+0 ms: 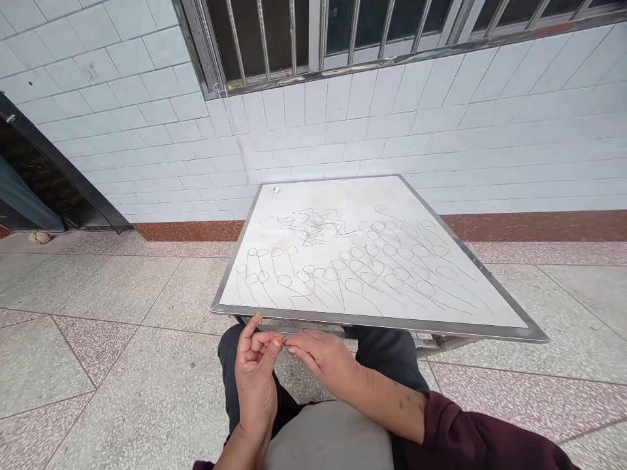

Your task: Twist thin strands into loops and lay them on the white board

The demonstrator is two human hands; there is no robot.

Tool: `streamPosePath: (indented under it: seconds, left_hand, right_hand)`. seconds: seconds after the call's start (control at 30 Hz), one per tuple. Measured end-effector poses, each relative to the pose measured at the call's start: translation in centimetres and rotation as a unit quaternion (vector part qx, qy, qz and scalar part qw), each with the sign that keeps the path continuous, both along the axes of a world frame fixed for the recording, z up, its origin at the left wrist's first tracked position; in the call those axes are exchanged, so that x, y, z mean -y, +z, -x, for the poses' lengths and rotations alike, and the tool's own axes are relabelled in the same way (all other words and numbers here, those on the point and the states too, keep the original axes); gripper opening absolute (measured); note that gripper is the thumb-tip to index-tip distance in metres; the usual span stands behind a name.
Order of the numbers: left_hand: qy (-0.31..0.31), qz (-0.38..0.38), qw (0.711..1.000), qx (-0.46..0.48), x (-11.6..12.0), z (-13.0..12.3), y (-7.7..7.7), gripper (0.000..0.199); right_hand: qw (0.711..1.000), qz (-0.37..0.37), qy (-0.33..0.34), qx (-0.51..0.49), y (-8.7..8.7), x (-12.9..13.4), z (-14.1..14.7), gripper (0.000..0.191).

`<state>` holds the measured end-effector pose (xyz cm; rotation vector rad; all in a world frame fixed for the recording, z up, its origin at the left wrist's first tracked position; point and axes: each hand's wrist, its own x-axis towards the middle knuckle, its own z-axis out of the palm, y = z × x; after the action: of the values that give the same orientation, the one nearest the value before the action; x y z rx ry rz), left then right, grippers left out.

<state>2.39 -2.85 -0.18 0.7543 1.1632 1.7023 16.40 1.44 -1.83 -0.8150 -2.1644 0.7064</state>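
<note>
My left hand [258,365] is just in front of the table's near edge, thumb and forefinger pinched together, with another finger raised. My right hand [321,359] meets it from the right, its fingertips closed against the left thumb tip. Something very thin may be between the fingertips, but it is too small to make out. Beyond the hands, a white tabletop with a grey metal rim [382,321] carries many thin dark strands. Looped strands with long tails [355,285] cover its middle and right, while a tangle of loose strands [313,225] lies farther back.
A small white-and-red object [276,190] sits at the table's far left corner. Behind stands a white tiled wall [304,134] with a barred window [323,36]. A round object [40,237] rests on the floor by the doorway at left.
</note>
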Motion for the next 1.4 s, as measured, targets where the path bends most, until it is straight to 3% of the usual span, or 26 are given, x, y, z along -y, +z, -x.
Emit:
streamPosePath:
  seconds: [0.73, 1.13, 1.4]
  left_hand:
    - [0.030, -0.018, 0.999, -0.018, -0.7, 0.4, -0.3, 0.056]
    - [0.058, -0.025, 0.998, -0.018, -0.7, 1.1, -0.4, 0.055]
    - [0.058, -0.058, 0.997, 0.007, -1.1, 1.5, -0.3, 0.050]
  right_hand:
    - [0.994, 0.113, -0.004, 0.006, 0.4, 0.6, 0.2, 0.037]
    - [0.994, 0.101, -0.020, 0.042, 0.4, 1.0, -0.4, 0.037]
    - [0.996, 0.072, 0.010, 0.043, -0.2, 1.5, -2.0, 0.035]
